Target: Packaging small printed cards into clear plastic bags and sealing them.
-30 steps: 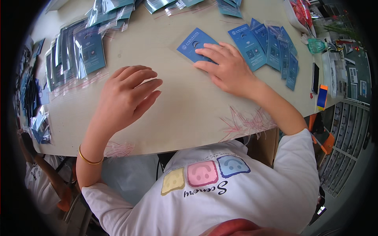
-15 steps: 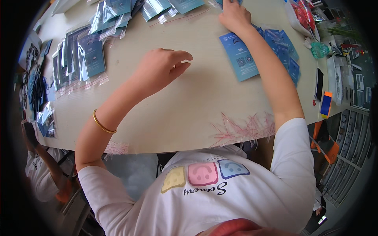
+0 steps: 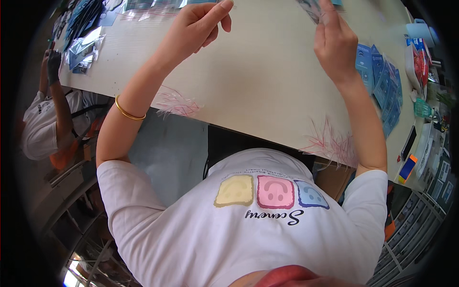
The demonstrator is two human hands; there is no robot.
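My right hand (image 3: 337, 48) is raised at the far side of the table, its fingers closed on a clear plastic bag (image 3: 311, 8) that runs past the top edge of the picture. A bit of teal (image 3: 337, 2) shows beside those fingers; what it belongs to is cut off. My left hand (image 3: 203, 26) is curled, thumb against the forefinger, and whatever may be in its pinch cannot be made out. Behind it lie blue-green cards in clear bags (image 3: 148, 9), partly covered by the hand. Loose blue cards (image 3: 377, 79) lie fanned out to the right of my right forearm.
Red-edged clear plastic strips (image 3: 178, 102) and another heap of strips (image 3: 332, 146) lie along the table's near edge. Far left are more bagged items (image 3: 85, 51) and a co-worker's gloved hand (image 3: 54, 64). A dark phone (image 3: 409, 142) and an orange-blue object (image 3: 408, 168) lie right.
The view has shifted, so the table sits higher and turned. My right hand has come away from beside the blue cards with a clear bag. My left fingers have gone from apart to pinched.
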